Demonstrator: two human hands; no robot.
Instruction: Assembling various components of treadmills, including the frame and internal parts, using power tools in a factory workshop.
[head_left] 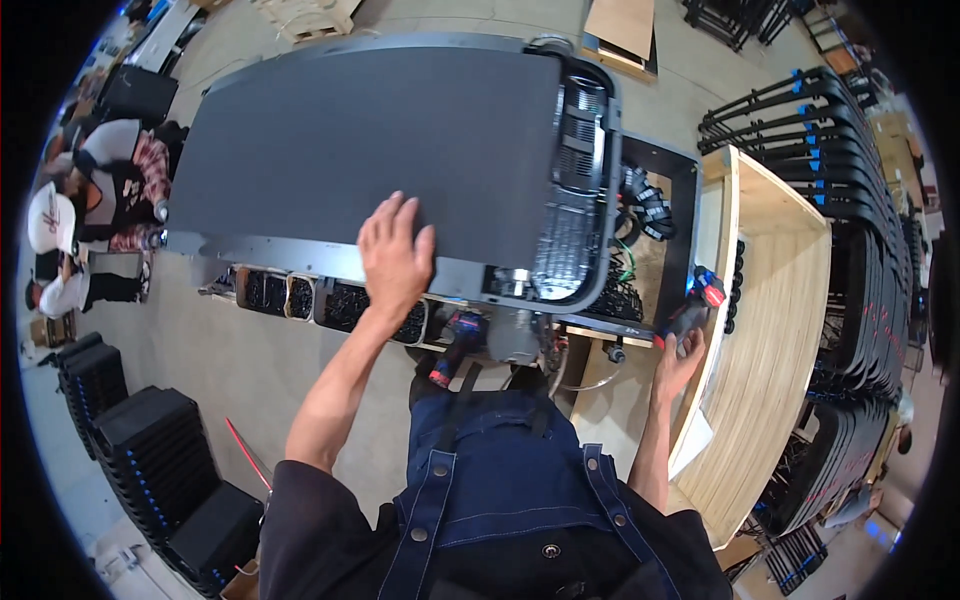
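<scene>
A large treadmill deck with a flat black belt (390, 140) lies in front of me. My left hand (395, 255) rests flat across its near edge, fingers stretched onto the belt. At the right, my right hand (677, 370) has its fingers apart at the lower end of a black cordless drill (690, 308) with red and blue parts. The drill lies by the rim of a dark parts tray (683, 200). I see no firm grip around it. A second power tool (457, 345), dark with red, hangs below the deck edge in front of my waist.
Beside the tray stands a tall plywood box (775, 350). Black cables and fittings (648, 205) lie in the tray; bins of dark small parts (345, 305) sit under the deck. Black frames (850, 300) are stacked far right, black panels (160, 450) lower left. Other people (100, 200) work at the left.
</scene>
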